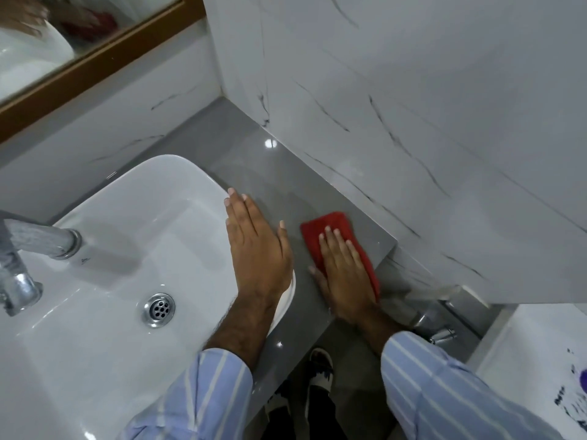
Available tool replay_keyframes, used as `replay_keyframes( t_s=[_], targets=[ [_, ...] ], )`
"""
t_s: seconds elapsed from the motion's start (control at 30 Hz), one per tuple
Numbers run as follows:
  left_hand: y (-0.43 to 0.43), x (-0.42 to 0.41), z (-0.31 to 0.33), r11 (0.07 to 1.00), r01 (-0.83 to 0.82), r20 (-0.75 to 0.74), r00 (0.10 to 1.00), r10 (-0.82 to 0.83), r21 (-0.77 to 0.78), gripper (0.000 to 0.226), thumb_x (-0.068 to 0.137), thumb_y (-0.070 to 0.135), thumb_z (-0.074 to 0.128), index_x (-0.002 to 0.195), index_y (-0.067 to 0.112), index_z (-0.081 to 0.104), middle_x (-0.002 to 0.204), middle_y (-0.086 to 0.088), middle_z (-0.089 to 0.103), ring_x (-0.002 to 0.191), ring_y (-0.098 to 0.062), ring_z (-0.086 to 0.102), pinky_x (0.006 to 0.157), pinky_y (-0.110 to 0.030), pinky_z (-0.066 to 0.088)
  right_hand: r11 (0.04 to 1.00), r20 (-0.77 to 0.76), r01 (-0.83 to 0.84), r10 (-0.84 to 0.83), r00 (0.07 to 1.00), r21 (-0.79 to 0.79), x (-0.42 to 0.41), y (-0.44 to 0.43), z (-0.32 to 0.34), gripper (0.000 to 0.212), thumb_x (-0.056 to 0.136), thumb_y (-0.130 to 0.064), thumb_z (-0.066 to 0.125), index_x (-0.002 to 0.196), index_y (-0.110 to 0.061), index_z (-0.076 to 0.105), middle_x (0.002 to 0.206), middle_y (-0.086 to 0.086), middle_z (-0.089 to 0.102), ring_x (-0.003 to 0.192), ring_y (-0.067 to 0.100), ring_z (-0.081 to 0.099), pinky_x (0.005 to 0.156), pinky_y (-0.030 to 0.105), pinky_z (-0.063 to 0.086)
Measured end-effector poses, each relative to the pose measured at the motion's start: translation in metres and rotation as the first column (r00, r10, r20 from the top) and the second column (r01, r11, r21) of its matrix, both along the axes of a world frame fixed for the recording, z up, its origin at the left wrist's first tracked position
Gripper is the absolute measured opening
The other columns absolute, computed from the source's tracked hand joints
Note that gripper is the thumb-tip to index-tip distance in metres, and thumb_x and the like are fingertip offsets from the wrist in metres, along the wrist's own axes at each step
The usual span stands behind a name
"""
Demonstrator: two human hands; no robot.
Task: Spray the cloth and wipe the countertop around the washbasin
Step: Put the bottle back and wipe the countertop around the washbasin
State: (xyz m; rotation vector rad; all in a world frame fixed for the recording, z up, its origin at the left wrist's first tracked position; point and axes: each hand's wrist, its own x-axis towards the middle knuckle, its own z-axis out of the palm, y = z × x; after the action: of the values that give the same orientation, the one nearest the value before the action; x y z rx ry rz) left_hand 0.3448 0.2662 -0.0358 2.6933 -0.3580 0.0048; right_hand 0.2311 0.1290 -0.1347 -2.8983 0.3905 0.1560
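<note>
A red cloth (330, 227) lies flat on the glossy grey countertop (254, 160), to the right of the white washbasin (133, 217). My right hand (344, 274) presses down on the cloth with the fingers stretched out, covering most of it. My left hand (257, 249) rests flat on the right rim of the washbasin, fingers apart and holding nothing. No spray bottle is in view.
A chrome tap (38, 246) juts over the basin at the left, above the drain (158, 310). White marble-look walls (413, 122) close off the counter's back and right side. A wood-framed mirror (95, 58) hangs at the top left. Below the counter's right end are a chrome valve (441, 335) and my sandalled foot (320, 369).
</note>
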Motion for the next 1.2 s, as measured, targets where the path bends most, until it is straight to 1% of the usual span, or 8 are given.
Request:
replay_keyframes(
  t_s=[0.13, 0.27, 0.37, 0.57, 0.67, 0.83, 1.03, 1.2],
  targets=[
    [0.001, 0.000, 0.001, 1.000, 0.016, -0.001, 1.000, -0.016, -0.001, 0.073, 0.107, 0.040, 0.033, 0.162, -0.005, 0.016, 0.172, -0.022, 0.004, 0.160, -0.037, 0.004, 0.130, -0.048, 0.014, 0.953, -0.047, -0.294, 0.291, 0.956, -0.077, -0.002, -0.053, 0.002, 0.073, 0.109, -0.059, 0.023, 0.166, -0.013, 0.019, 0.174, 0.007, 0.016, 0.161, 0.024, 0.014, 0.127, 0.051, 0.029],
    [0.001, 0.000, 0.000, 1.000, 0.010, 0.015, 1.000, -0.010, 0.005, 0.072, 0.107, 0.041, 0.033, 0.163, -0.003, 0.018, 0.173, -0.021, 0.005, 0.160, -0.037, 0.006, 0.130, -0.047, 0.015, 0.981, 0.012, 0.180, -0.180, 0.984, -0.076, 0.027, -0.049, -0.001, 0.074, 0.109, -0.056, 0.020, 0.164, -0.007, 0.026, 0.170, 0.013, 0.031, 0.159, 0.030, 0.028, 0.130, 0.047, 0.021],
    [0.000, 0.001, -0.001, 1.000, 0.008, 0.026, 1.000, -0.008, -0.009, 0.072, 0.107, 0.040, 0.034, 0.163, -0.003, 0.019, 0.172, -0.022, 0.006, 0.160, -0.038, 0.006, 0.130, -0.047, 0.014, 0.953, 0.063, 0.297, -0.294, 0.954, -0.056, 0.038, 0.006, -0.006, 0.073, 0.110, -0.055, 0.026, 0.165, -0.006, 0.022, 0.172, 0.015, 0.028, 0.160, 0.030, 0.024, 0.130, 0.046, 0.016],
    [0.003, 0.000, -0.001, 0.999, 0.033, 0.015, 0.999, -0.033, -0.012, 0.074, 0.108, 0.043, 0.032, 0.163, -0.003, 0.016, 0.172, -0.023, 0.004, 0.160, -0.038, 0.005, 0.130, -0.049, 0.016, 0.897, -0.019, -0.442, 0.442, 0.897, -0.022, -0.015, -0.015, -0.004, 0.068, 0.110, -0.056, 0.024, 0.167, -0.018, 0.020, 0.175, 0.002, 0.014, 0.162, 0.018, 0.008, 0.133, 0.042, 0.008],
    [0.002, 0.000, -0.002, 0.999, 0.053, 0.021, 0.998, -0.053, -0.001, 0.073, 0.109, 0.041, 0.033, 0.162, -0.006, 0.018, 0.172, -0.025, 0.005, 0.159, -0.040, 0.006, 0.130, -0.049, 0.016, 0.988, 0.008, -0.133, 0.134, 0.991, -0.083, -0.021, -0.047, -0.009, 0.070, 0.110, -0.054, 0.027, 0.165, -0.011, 0.026, 0.172, 0.008, 0.023, 0.160, 0.024, 0.018, 0.128, 0.051, 0.027],
    [0.002, 0.003, -0.004, 0.999, 0.041, 0.002, 0.999, -0.041, 0.009, 0.073, 0.109, 0.044, 0.034, 0.163, -0.003, 0.018, 0.173, -0.022, 0.005, 0.160, -0.038, 0.006, 0.129, -0.046, 0.014, 0.933, 0.050, 0.359, -0.357, 0.933, -0.037, 0.003, 0.003, -0.008, 0.072, 0.109, -0.052, 0.028, 0.163, -0.005, 0.027, 0.170, 0.016, 0.031, 0.158, 0.033, 0.027, 0.129, 0.050, 0.021],
    [0.003, 0.002, 0.003, 0.998, 0.055, -0.070, 0.996, -0.057, -0.020, 0.076, 0.108, 0.048, 0.030, 0.165, 0.000, 0.012, 0.173, -0.020, -0.001, 0.160, -0.037, 0.001, 0.129, -0.050, 0.016, 0.993, 0.019, -0.107, 0.106, 0.994, 0.059, -0.035, 0.032, -0.007, 0.071, 0.109, -0.058, 0.025, 0.167, -0.017, 0.019, 0.175, 0.002, 0.016, 0.162, 0.022, 0.014, 0.130, 0.048, 0.020],
    [0.043, -0.015, 0.022, 0.987, 0.130, -0.204, 0.968, -0.146, -0.090, 0.089, 0.103, 0.066, 0.024, 0.167, 0.009, 0.001, 0.175, -0.005, -0.008, 0.161, -0.020, -0.008, 0.131, -0.039, 0.006, 0.978, 0.037, -0.206, 0.204, 0.978, 0.042, -0.018, 0.000, 0.012, 0.068, 0.108, -0.056, 0.035, 0.163, -0.016, 0.033, 0.172, 0.007, 0.029, 0.160, 0.026, 0.021, 0.131, 0.048, 0.013]
  ],
)
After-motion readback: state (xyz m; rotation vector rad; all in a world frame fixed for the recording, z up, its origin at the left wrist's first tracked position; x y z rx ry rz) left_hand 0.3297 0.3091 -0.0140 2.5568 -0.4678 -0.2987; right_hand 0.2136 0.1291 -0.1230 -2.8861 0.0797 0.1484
